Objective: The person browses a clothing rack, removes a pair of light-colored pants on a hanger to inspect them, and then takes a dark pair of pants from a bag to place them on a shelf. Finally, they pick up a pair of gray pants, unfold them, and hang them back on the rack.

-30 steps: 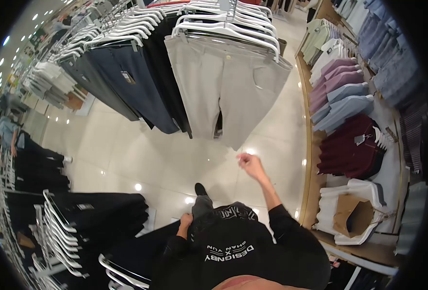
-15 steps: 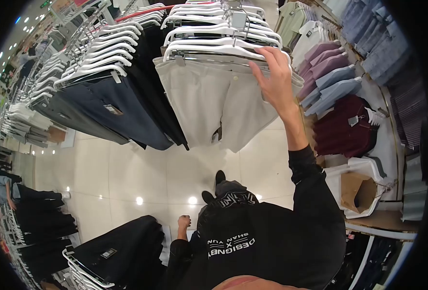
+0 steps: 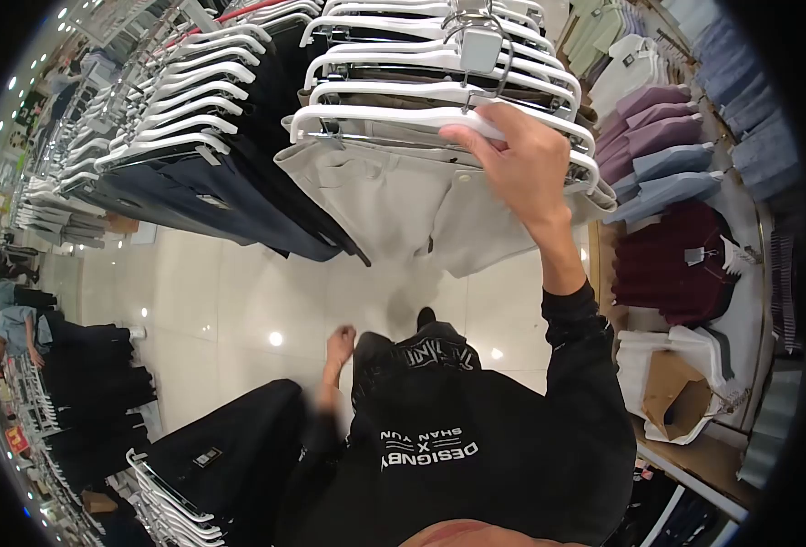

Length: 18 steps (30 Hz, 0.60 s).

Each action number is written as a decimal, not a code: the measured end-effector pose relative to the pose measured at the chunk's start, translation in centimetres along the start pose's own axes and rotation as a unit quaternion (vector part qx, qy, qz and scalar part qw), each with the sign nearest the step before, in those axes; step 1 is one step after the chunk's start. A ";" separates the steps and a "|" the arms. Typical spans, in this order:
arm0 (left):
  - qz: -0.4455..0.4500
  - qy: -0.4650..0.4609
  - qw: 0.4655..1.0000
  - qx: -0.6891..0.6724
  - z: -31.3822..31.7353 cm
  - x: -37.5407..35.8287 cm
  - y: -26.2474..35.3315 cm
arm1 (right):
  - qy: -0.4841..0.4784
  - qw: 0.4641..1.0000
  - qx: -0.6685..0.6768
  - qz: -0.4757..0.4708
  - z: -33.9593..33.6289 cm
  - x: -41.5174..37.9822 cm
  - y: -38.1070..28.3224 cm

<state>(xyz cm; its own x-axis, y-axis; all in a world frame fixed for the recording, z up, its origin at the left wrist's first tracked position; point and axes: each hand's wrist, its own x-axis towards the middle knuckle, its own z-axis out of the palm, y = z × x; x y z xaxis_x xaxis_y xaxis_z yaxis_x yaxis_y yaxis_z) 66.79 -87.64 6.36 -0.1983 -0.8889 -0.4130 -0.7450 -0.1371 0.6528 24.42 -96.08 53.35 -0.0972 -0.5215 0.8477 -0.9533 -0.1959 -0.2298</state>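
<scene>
Item: pair of beige cotton-like trousers [image 3: 394,205] clipped to a white plastic hanger [image 3: 394,118], front of a crowded rail, directly under the right hand [image 3: 521,164]. Handling, by judgement: light and limp cloth that will swing and drape; the hanger is stiff and smooth, and its bar or hook is the sound place to grip, since the clips may slip if the cloth itself is pulled.

Right hand: raised, fingers curled over the hanger's bar, closed on it. Left hand [image 3: 339,346]: low beside the hip, blurred; whether open or closed cannot be told, and it holds nothing visible.

Behind the right hand: further white hangers with beige and dark trousers [image 3: 239,196]. To its right: folded shirts in lilac, blue and maroon on a wooden shelf [image 3: 672,246]. Below the left hand: a rack of black trousers [image 3: 230,456].

Change over half a second: the right hand, then only touching the hanger's end, now wraps the bar; the rail looms nearer; the left hand has risen.
</scene>
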 end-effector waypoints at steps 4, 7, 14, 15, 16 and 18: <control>0.101 0.094 0.980 -0.146 -7.8 2.6 15.1 | 0.005 1.000 -0.004 0.021 -2.7 1.8 -1.5; 0.208 0.164 0.956 -0.128 -11.5 3.5 23.1 | -0.027 0.998 0.000 0.052 -4.1 2.5 -2.1; 0.311 0.172 0.928 -0.112 -14.7 5.6 26.5 | -0.052 0.993 0.029 0.105 -5.3 1.5 -6.0; 0.320 0.179 0.922 -0.123 -15.1 5.6 26.2 | -0.055 0.993 0.015 0.108 -5.4 1.5 -6.8; 0.327 0.184 0.917 -0.134 -15.6 5.7 25.8 | -0.058 0.992 0.001 0.113 -5.6 1.6 -7.6; 0.325 0.151 0.923 -0.143 -17.0 6.4 24.0 | -0.071 0.989 -0.014 0.126 -5.7 1.5 -9.1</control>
<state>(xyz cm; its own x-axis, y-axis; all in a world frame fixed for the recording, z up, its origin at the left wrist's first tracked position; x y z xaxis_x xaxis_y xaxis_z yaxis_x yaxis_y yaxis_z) 58.47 -104.02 30.23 -0.3250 -0.8994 0.2924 -0.3238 0.3963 0.8591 31.36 -90.36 59.45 -0.2935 -0.6628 0.6889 -0.9117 -0.0228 -0.4103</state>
